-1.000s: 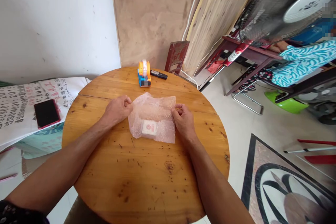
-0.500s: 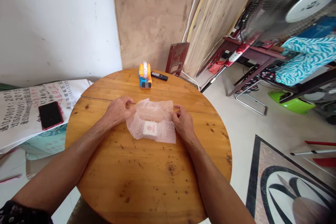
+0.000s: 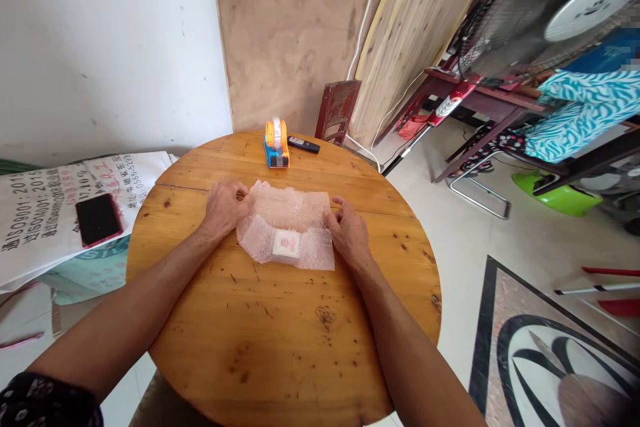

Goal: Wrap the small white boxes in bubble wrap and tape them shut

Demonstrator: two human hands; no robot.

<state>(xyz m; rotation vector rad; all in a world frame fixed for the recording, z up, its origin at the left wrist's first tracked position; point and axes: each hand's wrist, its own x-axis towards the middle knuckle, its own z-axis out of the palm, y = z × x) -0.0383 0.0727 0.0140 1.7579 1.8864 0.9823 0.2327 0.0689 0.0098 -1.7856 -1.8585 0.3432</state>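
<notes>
A sheet of clear bubble wrap [image 3: 295, 207] lies spread on the round wooden table [image 3: 280, 340]. On its near half rests a small white box [image 3: 287, 243] with a pinkish mark on top. My left hand [image 3: 227, 208] pinches the wrap's left edge between thumb and curled fingers. At the opposite edge, my right hand [image 3: 349, 227] has its thumb and fingers closed on the wrap's right side. The box lies between both hands, touched by neither.
An orange and blue tape dispenser [image 3: 276, 143] and a black remote control [image 3: 303, 145] stand at the table's far side. A phone [image 3: 99, 220] lies on printed sheets at left. A chair [image 3: 337, 110] and a standing fan [image 3: 550, 20] are beyond; a person sits at right.
My left hand has shifted slightly left and away from me, drawing the wrap's far left corner outward and flatter. My right hand and the box have barely moved.
</notes>
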